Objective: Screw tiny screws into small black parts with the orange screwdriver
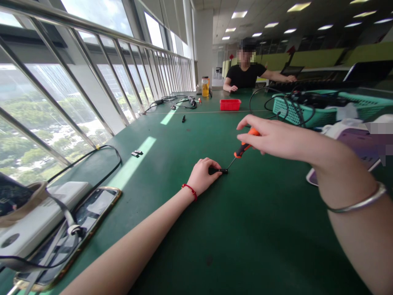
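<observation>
My left hand rests on the green table and pinches a small black part between thumb and fingers. Most of that part is hidden by the fingers, so I cannot tell its exact kind. Above and to the right, my right hand is closed round the orange and black handle of a screwdriver. The screwdriver slants down to the left, and its thin shaft meets the right end of the black part.
A phone and a white power bank with cables lie at the left. Small black pieces sit beyond my left hand. Farther off are a red tray, a teal basket of cables, a jar and a seated person.
</observation>
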### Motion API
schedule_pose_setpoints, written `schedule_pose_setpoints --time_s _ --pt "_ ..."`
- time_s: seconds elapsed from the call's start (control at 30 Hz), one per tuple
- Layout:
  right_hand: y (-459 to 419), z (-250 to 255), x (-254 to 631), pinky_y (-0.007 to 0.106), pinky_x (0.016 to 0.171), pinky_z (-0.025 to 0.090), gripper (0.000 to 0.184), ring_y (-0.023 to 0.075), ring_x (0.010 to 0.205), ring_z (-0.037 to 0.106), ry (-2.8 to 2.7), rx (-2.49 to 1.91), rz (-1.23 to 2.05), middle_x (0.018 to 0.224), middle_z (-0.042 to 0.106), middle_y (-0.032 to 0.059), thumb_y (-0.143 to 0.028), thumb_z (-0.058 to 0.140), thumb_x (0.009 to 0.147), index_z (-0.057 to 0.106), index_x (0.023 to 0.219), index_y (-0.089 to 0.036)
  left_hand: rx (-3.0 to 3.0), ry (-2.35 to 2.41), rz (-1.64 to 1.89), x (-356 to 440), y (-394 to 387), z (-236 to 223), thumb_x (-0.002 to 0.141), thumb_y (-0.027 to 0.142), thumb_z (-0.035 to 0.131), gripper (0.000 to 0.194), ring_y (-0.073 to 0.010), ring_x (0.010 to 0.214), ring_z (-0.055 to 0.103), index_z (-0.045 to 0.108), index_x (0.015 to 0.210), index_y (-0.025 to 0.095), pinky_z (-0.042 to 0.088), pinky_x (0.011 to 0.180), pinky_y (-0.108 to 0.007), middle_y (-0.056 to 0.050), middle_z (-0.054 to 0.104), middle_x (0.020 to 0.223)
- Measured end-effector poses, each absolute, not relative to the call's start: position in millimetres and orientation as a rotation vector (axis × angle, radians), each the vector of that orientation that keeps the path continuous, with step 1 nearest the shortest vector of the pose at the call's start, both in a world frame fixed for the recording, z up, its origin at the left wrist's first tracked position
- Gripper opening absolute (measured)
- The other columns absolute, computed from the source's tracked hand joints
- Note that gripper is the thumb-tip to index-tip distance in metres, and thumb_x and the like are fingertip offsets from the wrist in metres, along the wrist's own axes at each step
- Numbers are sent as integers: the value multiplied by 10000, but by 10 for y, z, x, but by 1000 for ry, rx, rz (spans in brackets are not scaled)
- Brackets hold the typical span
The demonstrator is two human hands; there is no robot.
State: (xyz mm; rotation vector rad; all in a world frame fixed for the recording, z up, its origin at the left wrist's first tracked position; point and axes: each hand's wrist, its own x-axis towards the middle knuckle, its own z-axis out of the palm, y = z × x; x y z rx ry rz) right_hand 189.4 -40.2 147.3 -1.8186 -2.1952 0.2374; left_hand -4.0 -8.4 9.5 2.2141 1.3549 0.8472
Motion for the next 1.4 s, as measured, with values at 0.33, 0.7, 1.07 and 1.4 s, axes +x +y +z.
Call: schedule_pose_setpoints --time_s 0.33,0.7,1.07,1.4 --pt "-423 1484 1871 285 510 321 382 159 525 485 -2181 -1820 251 710 581 12 -530 384 837 540 1084 -285 2212 1361 843 -44 -84 94 740 198 650 64 -198 874 556 651 802 183 456 812 -337 -32 641 871" --pt "-411 1459 1851 282 527 316 336 160 552 500 -2169 -1836 180 753 610 21 -462 388 841 534 1070 -264 2218 1352 848 -42 -76 78 744 199 653 71 -197 868 546 651 811 175 448 808 -335 -31 642 876" --pt "-386 1457 1860 297 526 323 323 173 549 512 -2143 -1892 139 743 612 21 -472 452 795 568 1030 -282 2217 1347 854 -50 -75 64 744 204 650 75 -193 864 545 652 815 178 451 801 -327 -28 640 877" --pt "-370 1428 1848 282 512 316 276 148 513 492 -2150 -1825 141 694 600 6 -451 449 807 584 962 -267 2213 1351 852 -42 -82 83 742 193 651 66 -193 862 546 648 805 177 451 802 -327 -27 643 873"
